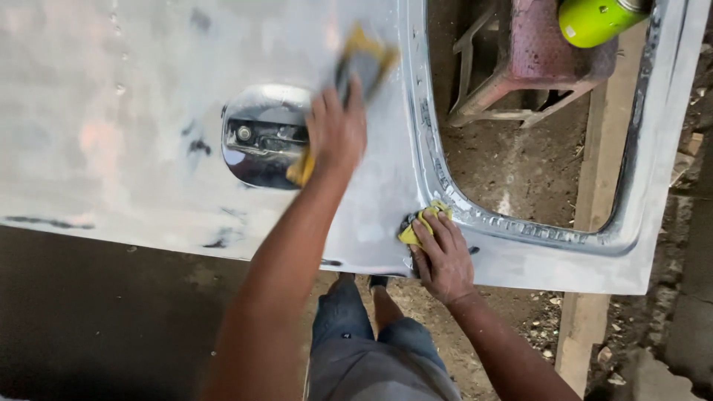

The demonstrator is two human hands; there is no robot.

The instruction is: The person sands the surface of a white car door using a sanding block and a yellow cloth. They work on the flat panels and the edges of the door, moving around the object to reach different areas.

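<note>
Dull grey sanded car door, bare patches

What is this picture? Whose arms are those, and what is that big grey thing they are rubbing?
The picture comes from a camera worn on a person's head, looking down, so the two bare arms are that person's own. You can also see their legs in grey-blue trousers below.

The big thing is a pale grey, dull metal car door panel, lying flat. It has a shiny hollow with a handle part in it, and a window opening through which you see the dirt ground and a reddish stool. A bright green can lies on the stool.

The left hand holds a yellow and grey sanding sheet against the panel; it looks blurred. The right hand presses a small folded yellow sheet by the corner of the window opening.
</note>
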